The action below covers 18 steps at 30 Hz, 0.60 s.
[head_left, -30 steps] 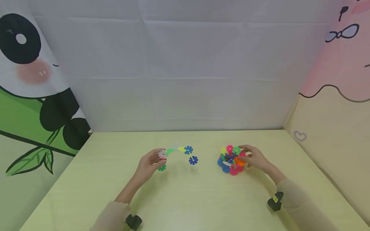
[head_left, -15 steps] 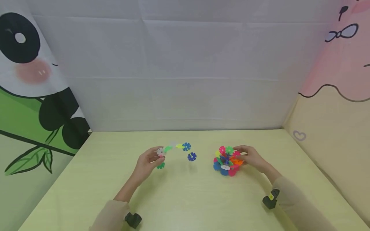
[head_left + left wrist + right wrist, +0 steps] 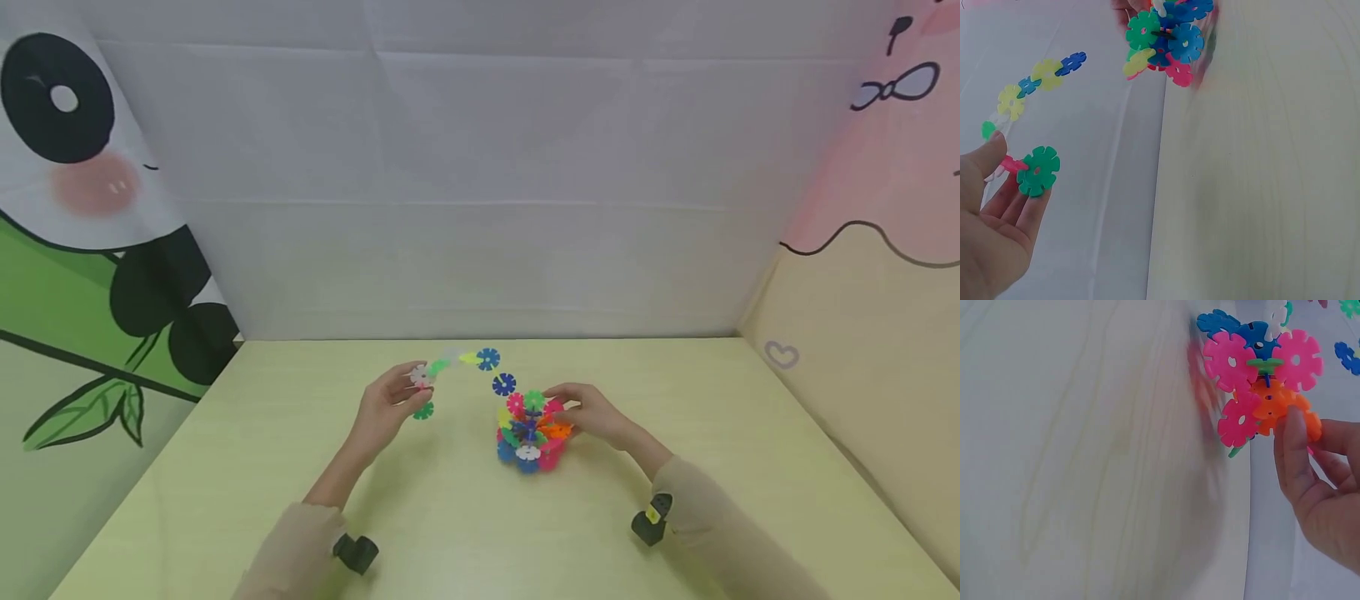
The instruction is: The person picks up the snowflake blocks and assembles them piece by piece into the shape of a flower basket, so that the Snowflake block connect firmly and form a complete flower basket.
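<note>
In the head view my left hand pinches one end of an arched chain of plastic snowflake discs, held above the table. A green disc hangs at the thumb side, joined to a pink one at the fingers; yellow, white and blue discs run along the rest. My right hand grips a rounded cluster of interlocked snowflake discs in pink, blue, green, orange, yellow and white. Thumb and fingers close on its orange discs. The cluster's top sits just below the chain's dark blue end disc in the head view.
A pale wood-grain table spreads beneath both hands. Behind it rises a white cloth backdrop. Printed cartoon panels flank the table, a panda one at left and a pink one at right.
My right hand has carried the cluster leftward, close to the chain. My left hand has risen slightly with the chain, which keeps its arched shape.
</note>
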Available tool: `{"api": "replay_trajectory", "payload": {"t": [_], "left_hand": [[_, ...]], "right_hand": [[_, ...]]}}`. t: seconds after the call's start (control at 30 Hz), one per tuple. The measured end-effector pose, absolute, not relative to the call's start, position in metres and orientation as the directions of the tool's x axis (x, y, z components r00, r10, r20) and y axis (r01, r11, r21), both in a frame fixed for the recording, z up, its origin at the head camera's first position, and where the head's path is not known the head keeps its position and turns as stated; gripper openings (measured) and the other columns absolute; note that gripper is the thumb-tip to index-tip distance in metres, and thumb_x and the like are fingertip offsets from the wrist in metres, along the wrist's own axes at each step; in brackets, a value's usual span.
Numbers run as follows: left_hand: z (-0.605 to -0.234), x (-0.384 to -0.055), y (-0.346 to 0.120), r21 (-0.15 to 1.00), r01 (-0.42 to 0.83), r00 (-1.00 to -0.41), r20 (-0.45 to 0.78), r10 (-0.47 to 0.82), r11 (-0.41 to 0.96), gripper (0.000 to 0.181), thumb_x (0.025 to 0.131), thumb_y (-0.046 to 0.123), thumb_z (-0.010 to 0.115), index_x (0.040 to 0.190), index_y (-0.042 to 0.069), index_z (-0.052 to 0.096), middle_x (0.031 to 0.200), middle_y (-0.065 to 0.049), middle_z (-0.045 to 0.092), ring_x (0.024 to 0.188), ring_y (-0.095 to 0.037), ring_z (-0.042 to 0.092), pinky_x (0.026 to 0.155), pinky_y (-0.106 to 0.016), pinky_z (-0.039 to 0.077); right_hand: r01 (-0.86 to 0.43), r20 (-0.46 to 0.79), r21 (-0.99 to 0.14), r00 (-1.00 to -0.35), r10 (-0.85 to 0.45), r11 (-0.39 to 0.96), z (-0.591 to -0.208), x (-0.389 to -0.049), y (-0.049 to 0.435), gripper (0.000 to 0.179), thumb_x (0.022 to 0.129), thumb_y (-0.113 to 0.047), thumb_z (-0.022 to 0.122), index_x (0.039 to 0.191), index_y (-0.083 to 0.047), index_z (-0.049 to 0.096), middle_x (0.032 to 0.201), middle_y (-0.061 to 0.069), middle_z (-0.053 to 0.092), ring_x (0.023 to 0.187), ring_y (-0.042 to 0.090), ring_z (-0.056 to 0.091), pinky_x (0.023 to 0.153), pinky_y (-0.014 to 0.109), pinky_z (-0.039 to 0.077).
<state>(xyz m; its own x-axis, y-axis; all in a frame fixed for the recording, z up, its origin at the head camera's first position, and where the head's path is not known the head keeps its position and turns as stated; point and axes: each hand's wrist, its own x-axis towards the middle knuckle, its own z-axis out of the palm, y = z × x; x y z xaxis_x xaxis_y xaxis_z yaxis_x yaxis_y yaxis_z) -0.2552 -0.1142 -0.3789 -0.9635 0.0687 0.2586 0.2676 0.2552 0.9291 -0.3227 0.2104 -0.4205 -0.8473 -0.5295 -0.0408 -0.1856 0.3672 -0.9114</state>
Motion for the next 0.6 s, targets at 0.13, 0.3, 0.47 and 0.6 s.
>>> {"api": "replay_trajectory", "payload": {"t": [0.13, 0.3, 0.47, 0.6], "left_hand": [[-0.377, -0.254, -0.113, 0.935, 0.255, -0.967, 0.247, 0.062, 0.247, 0.043, 0.084, 0.012, 0.065, 0.124, 0.006, 0.051, 0.113, -0.021, 0.059, 0.103, -0.03, 0.059, 0.08, -0.023, 0.051], [-0.377, -0.253, -0.109, 0.934, 0.259, -0.966, 0.255, 0.05, 0.247, 0.042, 0.084, 0.011, 0.064, 0.124, 0.005, 0.051, 0.112, -0.021, 0.06, 0.102, -0.03, 0.06, 0.081, -0.025, 0.051], [-0.38, -0.254, -0.105, 0.942, 0.24, -0.971, 0.234, 0.052, 0.235, 0.043, 0.084, 0.012, 0.065, 0.124, 0.006, 0.052, 0.112, -0.022, 0.059, 0.102, -0.029, 0.059, 0.083, -0.027, 0.05], [-0.381, -0.255, -0.101, 0.941, 0.239, -0.971, 0.233, 0.054, 0.239, 0.042, 0.084, 0.012, 0.064, 0.123, 0.006, 0.052, 0.112, -0.02, 0.06, 0.102, -0.029, 0.059, 0.083, -0.029, 0.05]], "right_hand": [[-0.191, -0.047, -0.913, -0.828, -0.558, 0.36, -0.422, -0.32, 0.19, 0.035, 0.087, -0.001, 0.054, 0.122, 0.004, 0.051, 0.111, 0.022, 0.053, 0.078, 0.021, 0.061, 0.065, 0.038, 0.055], [-0.201, -0.052, -0.919, -0.793, -0.607, 0.341, -0.424, -0.317, 0.174, 0.035, 0.088, -0.004, 0.055, 0.123, -0.002, 0.053, 0.112, 0.018, 0.054, 0.08, 0.019, 0.061, 0.065, 0.034, 0.055], [-0.222, -0.04, -0.917, -0.776, -0.63, 0.331, -0.424, -0.316, 0.168, 0.036, 0.088, -0.004, 0.056, 0.123, -0.001, 0.052, 0.109, 0.016, 0.055, 0.081, 0.021, 0.062, 0.064, 0.034, 0.055], [-0.232, -0.036, -0.904, -0.795, -0.605, 0.359, -0.418, -0.316, 0.172, 0.037, 0.087, -0.01, 0.058, 0.122, 0.001, 0.051, 0.106, 0.015, 0.057, 0.084, 0.02, 0.062, 0.066, 0.034, 0.055]]}}
